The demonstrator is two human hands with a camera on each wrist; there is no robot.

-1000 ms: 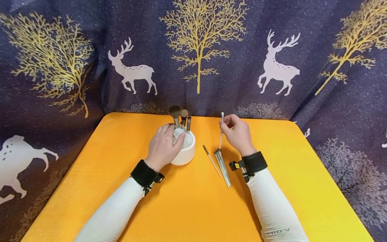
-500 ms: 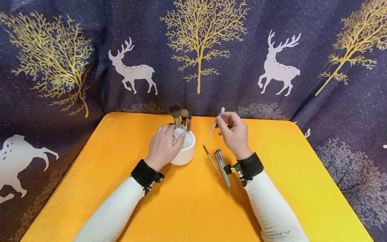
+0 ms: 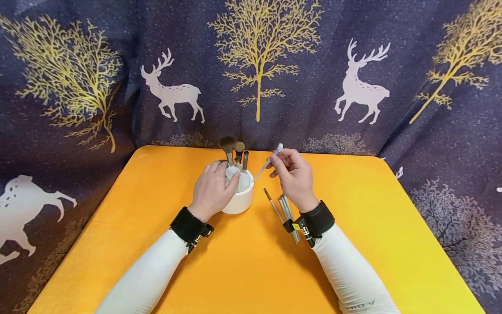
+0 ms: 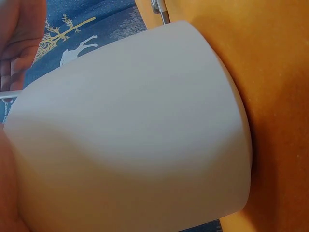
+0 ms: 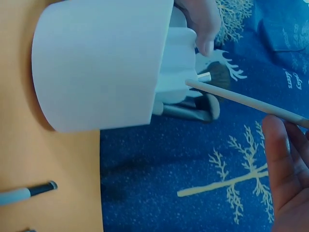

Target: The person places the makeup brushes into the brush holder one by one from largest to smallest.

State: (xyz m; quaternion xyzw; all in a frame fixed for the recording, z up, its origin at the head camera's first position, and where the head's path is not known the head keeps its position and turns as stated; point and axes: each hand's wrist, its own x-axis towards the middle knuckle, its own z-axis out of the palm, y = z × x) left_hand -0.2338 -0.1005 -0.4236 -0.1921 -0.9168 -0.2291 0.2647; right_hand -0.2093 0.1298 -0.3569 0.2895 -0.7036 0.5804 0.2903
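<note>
My left hand [image 3: 211, 187] grips the left side of a round white brush holder [image 3: 238, 203], thumb over its rim. The holder stands upright on the table and fills most of the left wrist view. Several dark-headed makeup brushes [image 3: 227, 145] stick up from its back. My right hand [image 3: 296, 179] pinches a slim pale makeup brush [image 5: 241, 100] near its white upper end. It slants down to the left, its lower end right at the holder's open top. The right wrist view shows this end beside the wavy inner divider [image 5: 178, 63].
One thin brush [image 3: 273, 204] lies on the orange table [image 3: 243, 270] right of the holder. Beside it, several grey-handled brushes [image 3: 285, 204] lie together, partly under my right wrist strap in view. A dark curtain [image 3: 298, 109] with deer and trees hangs behind.
My right hand has lifted the slim brush from above the lying brushes and carried it left to the holder, tilting it on the way. My left hand has stayed put.
</note>
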